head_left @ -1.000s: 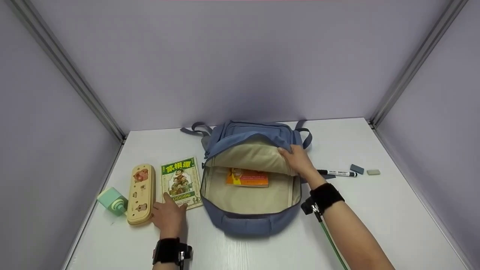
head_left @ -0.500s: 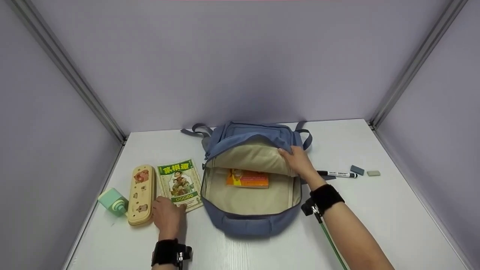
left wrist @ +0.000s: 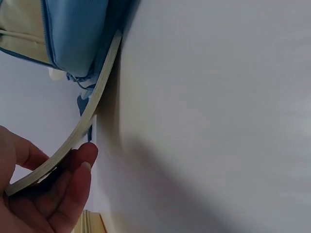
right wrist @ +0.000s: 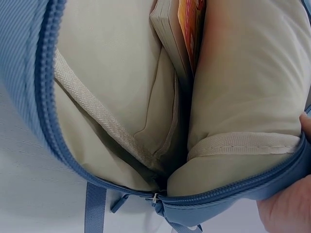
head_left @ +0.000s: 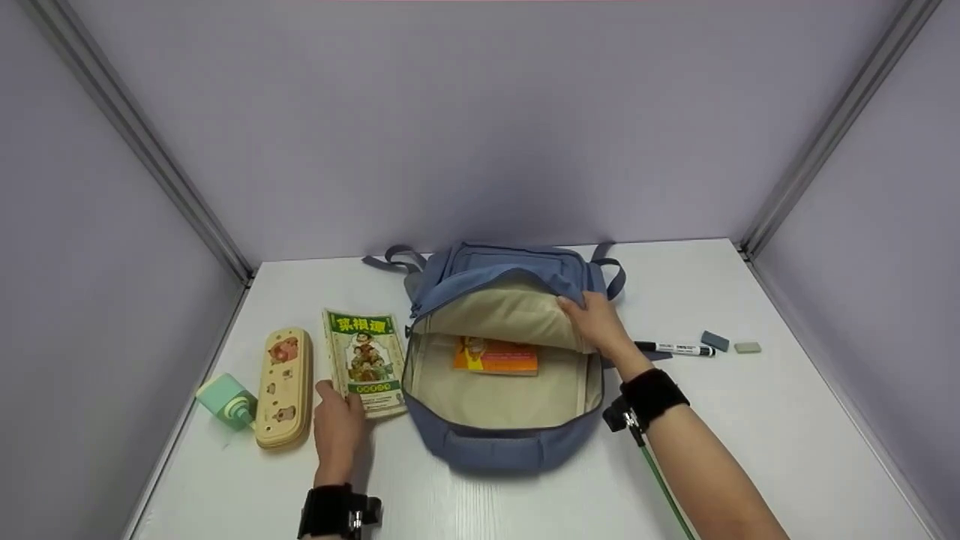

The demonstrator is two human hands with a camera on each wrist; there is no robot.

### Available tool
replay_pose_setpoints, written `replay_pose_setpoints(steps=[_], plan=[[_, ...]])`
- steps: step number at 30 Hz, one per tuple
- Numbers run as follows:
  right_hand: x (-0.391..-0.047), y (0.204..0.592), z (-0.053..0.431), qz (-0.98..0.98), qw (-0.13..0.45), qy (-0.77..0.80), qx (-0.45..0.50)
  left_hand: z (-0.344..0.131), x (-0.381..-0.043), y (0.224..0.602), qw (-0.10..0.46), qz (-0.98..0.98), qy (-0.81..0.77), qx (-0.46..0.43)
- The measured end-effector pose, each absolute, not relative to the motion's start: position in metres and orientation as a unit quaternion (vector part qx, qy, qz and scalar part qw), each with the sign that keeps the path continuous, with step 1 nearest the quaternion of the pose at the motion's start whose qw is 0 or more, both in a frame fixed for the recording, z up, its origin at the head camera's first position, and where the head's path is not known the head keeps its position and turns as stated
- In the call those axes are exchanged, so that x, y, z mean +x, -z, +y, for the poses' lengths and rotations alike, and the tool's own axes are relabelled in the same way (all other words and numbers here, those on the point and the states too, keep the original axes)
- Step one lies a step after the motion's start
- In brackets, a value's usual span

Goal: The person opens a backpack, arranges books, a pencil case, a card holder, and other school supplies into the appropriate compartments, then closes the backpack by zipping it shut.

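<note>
My left hand [head_left: 339, 427] pinches the lower left edge of a green and white book [head_left: 367, 360], thumb on one face and fingers on the other. Seen edge-on in the left wrist view, the book [left wrist: 80, 128] bends upward at my hand, its far end low beside the backpack. The blue backpack [head_left: 495, 454] lies with its main pocket unzipped. My right hand [head_left: 600, 322] grips the raised front flap [head_left: 495, 307] at its right side. Inside the beige pocket sits an orange book [head_left: 502, 358], partly covered by the flap; its page edges also show in the right wrist view.
Left of the green book lie a yellow pencil case [head_left: 283, 386] and a mint-green bottle [head_left: 227, 401]. On the right are a marker [head_left: 679, 349], a dark blue eraser [head_left: 715, 341] and a pale eraser [head_left: 747, 347]. Walls enclose the white table [head_left: 480, 506].
My left hand has gone from lying over the green book's lower left corner to gripping its edge, which is now lifted and bent. The right hand and backpack stay put.
</note>
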State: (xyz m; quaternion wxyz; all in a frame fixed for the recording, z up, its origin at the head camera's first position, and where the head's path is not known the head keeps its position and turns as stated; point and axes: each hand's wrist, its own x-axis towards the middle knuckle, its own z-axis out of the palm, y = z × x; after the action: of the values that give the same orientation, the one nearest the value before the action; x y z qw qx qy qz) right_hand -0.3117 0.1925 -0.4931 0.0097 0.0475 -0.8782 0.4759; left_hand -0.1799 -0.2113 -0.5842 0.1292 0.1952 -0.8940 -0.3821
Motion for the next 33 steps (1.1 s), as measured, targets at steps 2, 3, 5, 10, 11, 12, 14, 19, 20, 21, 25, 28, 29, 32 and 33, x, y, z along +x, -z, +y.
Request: replay_pose_setpoints(steps=[2, 3, 5, 10, 11, 12, 14, 19, 20, 21, 25, 28, 29, 32, 33], plan=[[-0.311, 0.492, 0.193, -0.875, 0.007, -0.482, 0.044, -0.211, -0.18, 0.581, 0.145, -0.892, 0.387, 0.185], [-0.311, 0.492, 0.193, -0.877, 0.008, -0.479, 0.042, -0.211, -0.179, 0.58, 0.153, -0.89, 0.389, 0.179], [-0.312, 0.491, 0.192, -0.88, 0.009, -0.472, 0.042, -0.21, -0.179, 0.575, 0.17, -0.888, 0.391, 0.172], [-0.313, 0.49, 0.192, -0.891, 0.019, -0.452, 0.037, -0.209, -0.177, 0.564, 0.201, -0.874, 0.406, 0.174], [-0.313, 0.489, 0.192, -0.892, 0.023, -0.449, 0.034, -0.208, -0.176, 0.562, 0.206, -0.869, 0.414, 0.175], [-0.313, 0.489, 0.192, -0.894, 0.026, -0.447, 0.031, -0.208, -0.175, 0.559, 0.214, -0.864, 0.422, 0.173], [-0.313, 0.489, 0.192, -0.896, 0.035, -0.442, 0.029, -0.206, -0.173, 0.553, 0.23, -0.852, 0.441, 0.165], [-0.315, 0.486, 0.192, -0.899, 0.049, -0.435, 0.031, -0.201, -0.17, 0.535, 0.292, -0.826, 0.462, 0.139], [-0.315, 0.485, 0.191, -0.899, 0.049, -0.434, 0.03, -0.2, -0.169, 0.532, 0.302, -0.823, 0.462, 0.137], [-0.316, 0.484, 0.191, -0.9, 0.049, -0.433, 0.03, -0.199, -0.169, 0.528, 0.309, -0.819, 0.463, 0.137], [-0.317, 0.481, 0.192, -0.903, 0.046, -0.427, 0.03, -0.196, -0.166, 0.512, 0.314, -0.797, 0.499, 0.131], [-0.317, 0.479, 0.193, -0.905, 0.048, -0.42, 0.038, -0.191, -0.164, 0.501, 0.312, -0.774, 0.541, 0.105], [-0.317, 0.478, 0.193, -0.907, 0.049, -0.417, 0.041, -0.189, -0.164, 0.497, 0.311, -0.766, 0.554, 0.093], [-0.318, 0.478, 0.193, -0.909, 0.055, -0.411, 0.048, -0.181, -0.165, 0.487, 0.303, -0.741, 0.598, 0.047], [-0.319, 0.478, 0.193, -0.909, 0.056, -0.41, 0.048, -0.178, -0.166, 0.484, 0.296, -0.732, 0.613, 0.031]])
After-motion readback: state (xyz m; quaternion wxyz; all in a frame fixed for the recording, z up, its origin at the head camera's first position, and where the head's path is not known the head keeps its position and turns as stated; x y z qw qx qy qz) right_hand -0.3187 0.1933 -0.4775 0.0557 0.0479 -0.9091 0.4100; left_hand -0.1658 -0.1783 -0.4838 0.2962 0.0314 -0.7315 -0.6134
